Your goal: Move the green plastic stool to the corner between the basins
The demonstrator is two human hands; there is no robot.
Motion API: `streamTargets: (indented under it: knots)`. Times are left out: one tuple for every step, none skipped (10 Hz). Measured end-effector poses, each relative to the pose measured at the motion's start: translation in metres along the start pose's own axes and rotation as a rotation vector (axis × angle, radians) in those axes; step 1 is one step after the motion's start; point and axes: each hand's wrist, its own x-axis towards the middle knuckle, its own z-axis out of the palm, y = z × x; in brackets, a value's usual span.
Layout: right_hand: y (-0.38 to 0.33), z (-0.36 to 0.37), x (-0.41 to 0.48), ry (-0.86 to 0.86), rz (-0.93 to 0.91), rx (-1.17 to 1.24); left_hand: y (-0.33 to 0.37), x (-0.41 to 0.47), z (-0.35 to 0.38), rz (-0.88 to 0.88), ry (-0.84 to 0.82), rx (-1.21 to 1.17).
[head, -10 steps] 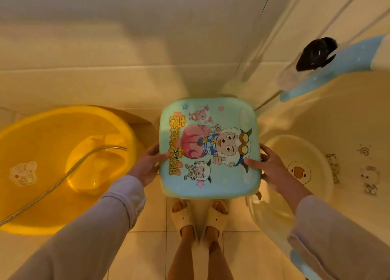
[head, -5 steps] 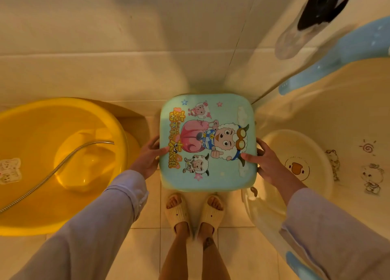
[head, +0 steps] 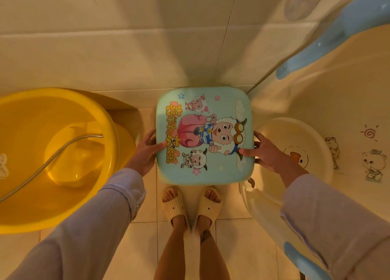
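Note:
The green plastic stool, with a cartoon sheep print on its square seat, sits between the two basins, close to the tiled wall corner. My left hand grips its left edge, thumb on the seat. My right hand grips its right edge the same way. The stool's legs are hidden under the seat, so I cannot tell if it rests on the floor. The yellow basin lies to the left. A cream baby tub with blue trim stands to the right.
A metal shower hose runs into the yellow basin. A smaller cream basin sits inside the baby tub. My feet in cream slippers stand on the tiled floor just behind the stool. The tiled wall is directly ahead.
The stool has shifted forward toward the wall corner and lower, with both hands still holding its sides. My view has tilted down and closer.

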Motion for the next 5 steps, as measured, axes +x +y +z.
streamTargets:
  knots:
    - [-0.003,0.002,-0.002,0.035,-0.008,-0.113,0.005,-0.007,0.006,0.022,0.085,0.194]
    - [-0.005,0.013,-0.014,0.136,-0.043,-0.279,0.009,-0.01,0.013,0.031,0.201,0.451]
    - [-0.001,0.026,-0.036,0.26,-0.117,-0.446,0.009,-0.018,0.021,-0.008,0.242,0.587]
    - [0.012,0.041,-0.077,0.364,-0.132,-0.335,0.003,-0.042,0.023,-0.027,0.281,0.624]
    - [0.023,0.045,-0.134,0.441,-0.109,-0.028,-0.016,-0.074,0.013,-0.066,0.357,0.657]
